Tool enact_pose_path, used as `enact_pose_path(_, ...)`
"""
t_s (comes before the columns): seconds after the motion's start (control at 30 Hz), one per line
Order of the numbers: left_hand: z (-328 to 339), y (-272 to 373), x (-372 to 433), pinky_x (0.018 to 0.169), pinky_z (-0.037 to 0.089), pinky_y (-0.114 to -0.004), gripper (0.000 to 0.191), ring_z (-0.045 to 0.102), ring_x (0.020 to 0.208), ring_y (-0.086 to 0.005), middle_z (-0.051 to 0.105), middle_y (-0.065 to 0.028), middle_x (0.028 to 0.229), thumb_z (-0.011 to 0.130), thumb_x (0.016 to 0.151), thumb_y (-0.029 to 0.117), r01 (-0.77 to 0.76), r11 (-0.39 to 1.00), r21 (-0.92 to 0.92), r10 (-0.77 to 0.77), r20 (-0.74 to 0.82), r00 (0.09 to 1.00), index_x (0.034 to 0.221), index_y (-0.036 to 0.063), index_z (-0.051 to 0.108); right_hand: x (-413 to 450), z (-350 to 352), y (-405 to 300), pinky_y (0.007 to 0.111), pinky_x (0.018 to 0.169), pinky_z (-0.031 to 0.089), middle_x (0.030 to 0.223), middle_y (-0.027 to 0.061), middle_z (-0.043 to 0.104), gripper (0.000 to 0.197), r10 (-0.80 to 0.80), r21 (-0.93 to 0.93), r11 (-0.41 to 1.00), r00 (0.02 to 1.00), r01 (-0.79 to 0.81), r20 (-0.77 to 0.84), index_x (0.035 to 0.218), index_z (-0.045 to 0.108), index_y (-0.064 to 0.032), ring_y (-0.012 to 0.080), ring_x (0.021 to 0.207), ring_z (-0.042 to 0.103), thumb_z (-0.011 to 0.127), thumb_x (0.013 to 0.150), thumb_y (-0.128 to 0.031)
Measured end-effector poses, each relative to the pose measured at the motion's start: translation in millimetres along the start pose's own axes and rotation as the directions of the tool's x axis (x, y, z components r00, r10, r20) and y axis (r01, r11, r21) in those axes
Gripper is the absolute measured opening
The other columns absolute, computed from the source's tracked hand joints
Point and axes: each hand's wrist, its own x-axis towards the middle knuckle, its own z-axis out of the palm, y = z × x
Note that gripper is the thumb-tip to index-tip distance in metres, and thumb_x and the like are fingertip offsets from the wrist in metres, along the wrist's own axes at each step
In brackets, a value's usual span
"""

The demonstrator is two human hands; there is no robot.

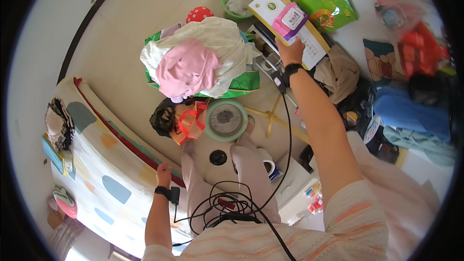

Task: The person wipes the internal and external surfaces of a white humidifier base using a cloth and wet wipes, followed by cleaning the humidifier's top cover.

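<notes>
My right hand [291, 51] reaches out to a pink and purple pack of wet wipes [280, 25]. Its thumb and fingers are at the pack's near end and appear to grip it. Under the pack is a white and yellow cardboard box [314, 52], tilted on a shelf rack [266, 58]. My left hand [164, 175] is beside the edge of the bed [119, 163], fingers loosely curled, with nothing seen in it. Both wrists wear black straps with small cabled devices.
A green bag [246, 81] heaped with clothes [186, 67] stands ahead. Near my feet are an orange bag [190, 123], a round green-rimmed basin [226, 117] and a yellow stand [271, 116]. A green basket [226, 7] is farther off. Black cable [288, 134] runs across my lap to my right wrist.
</notes>
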Motion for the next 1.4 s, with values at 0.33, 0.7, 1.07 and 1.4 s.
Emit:
enact_pose_path(0.33,115.1,60.9,-49.3,0.075,0.054,-0.035,0.033,0.066,0.093,-0.0252,0.061,-0.0137,0.106,0.066,0.084,0.01,-0.102,0.987,-0.121,0.119,0.143,0.983,0.117,0.0044,0.059,93.1,30.9,-30.7,0.044,0.091,0.051,0.123,0.0181,0.045,0.097,0.284,-0.264,0.92,0.957,-0.29,-0.061,0.124,0.041,0.0075,0.0337,0.115,0.049,0.081,0.06,-0.055)
enact_pose_path(0.7,78.4,298.9,-30.4,0.097,0.046,-0.036,0.05,0.055,0.117,-0.0226,0.052,-0.008,0.131,0.062,0.093,0.02,-0.014,0.687,-0.726,0.402,0.364,0.84,0.137,0.0053,0.044,-69.2,-38.5,-41.1,0.032,0.085,0.051,0.117,0.0132,0.058,0.073,-0.083,0.677,0.727,0.965,-0.114,0.251,0.13,0.044,0.0053,0.0199,0.102,0.059,0.079,0.069,-0.015)
enact_pose_path(1.07,-27.1,367.3,-83.0,0.108,0.04,-0.046,0.086,0.045,0.131,-0.0314,0.038,-0.0151,0.148,0.06,0.088,0.053,0.386,0.542,-0.747,0.715,0.651,0.256,0.148,0.0023,0.026,-335.0,-166.0,-121.9,0.037,0.102,0.039,0.129,0.0136,0.043,0.08,-0.408,0.634,0.768,0.831,0.09,0.377,0.135,0.044,-0.0001,0.0271,0.122,0.044,0.083,0.073,-0.031)
enact_pose_path(1.4,-70.7,221.8,-94.6,0.103,0.043,-0.04,0.099,0.052,0.123,-0.0258,0.051,-0.0112,0.133,0.084,0.07,0.036,0.233,0.843,-0.485,0.43,0.867,0.252,0.145,0.0014,0.03,-490.4,-169.7,-111.9,0.035,0.09,0.05,0.109,0.0154,0.053,0.073,0.065,0.522,0.678,0.75,-0.517,0.658,0.116,0.058,0.0036,0.0257,0.098,0.062,0.088,0.064,-0.038)
